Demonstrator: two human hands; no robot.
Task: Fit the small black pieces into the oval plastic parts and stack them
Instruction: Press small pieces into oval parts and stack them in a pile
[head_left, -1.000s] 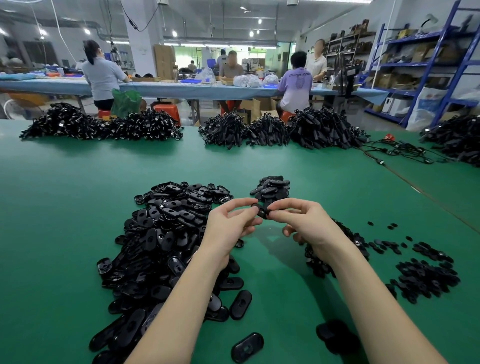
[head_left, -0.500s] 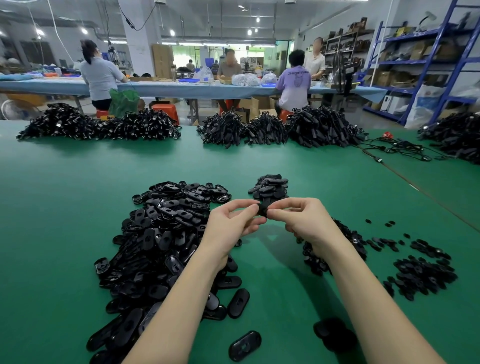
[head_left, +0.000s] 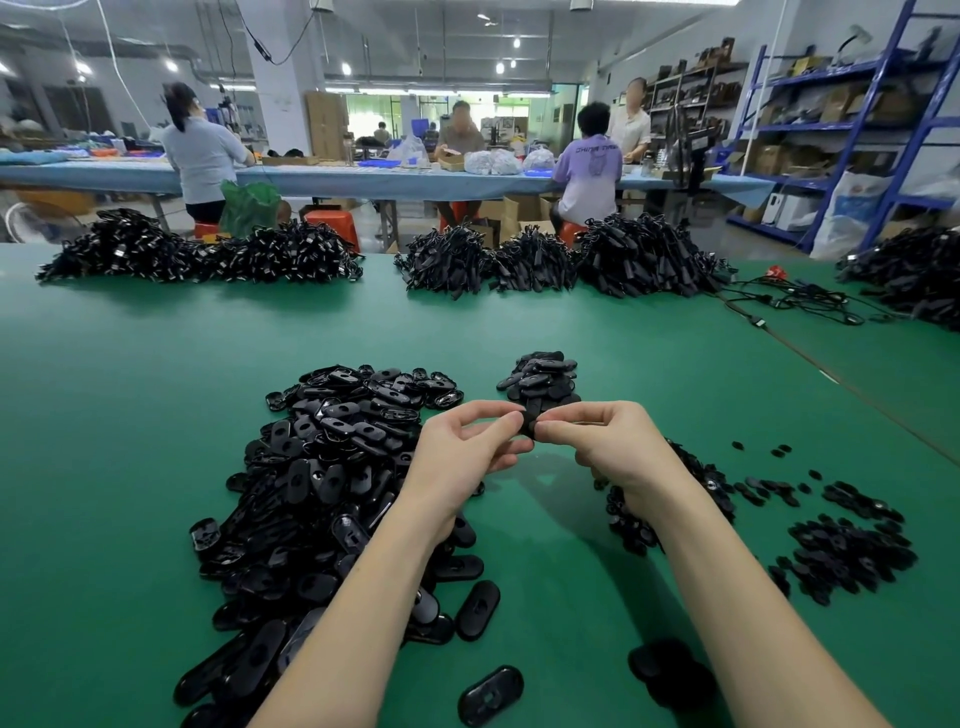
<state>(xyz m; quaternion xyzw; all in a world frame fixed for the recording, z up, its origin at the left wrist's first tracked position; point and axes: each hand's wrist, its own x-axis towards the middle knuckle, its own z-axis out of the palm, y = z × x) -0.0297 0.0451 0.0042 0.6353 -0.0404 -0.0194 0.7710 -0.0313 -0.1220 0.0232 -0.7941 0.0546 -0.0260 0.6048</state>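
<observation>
Pinching from both sides, the left hand (head_left: 462, 447) and the right hand (head_left: 602, 441) meet over the green counter (head_left: 130, 415) with one oval plastic part (head_left: 530, 422) between their fingertips. Each hand has thumb and forefinger closed on that part, with the other fingers curled under; only a dark sliver of it shows between the fingertips, so I cannot tell whether a small black piece already sits in it.

Left of the hands, and partly under the left forearm, lies a big loose heap of oval parts (head_left: 322, 467), with a few strays near the front edge, one oval (head_left: 491, 696) lying alone. Just behind the hands stands a small stack of ovals (head_left: 540, 376). Below the right wrist sits a pile of small black pieces (head_left: 670, 499), and further right a second pile of them (head_left: 852, 556), with scattered bits between and beyond.

Along the far edge of the counter lie bundles of black parts (head_left: 530, 260), and a thin black cable (head_left: 795, 301) trails off to the right. Beyond, people sit and stand at a long blue table (head_left: 363, 179), and blue shelving (head_left: 852, 130) lines the right wall.
</observation>
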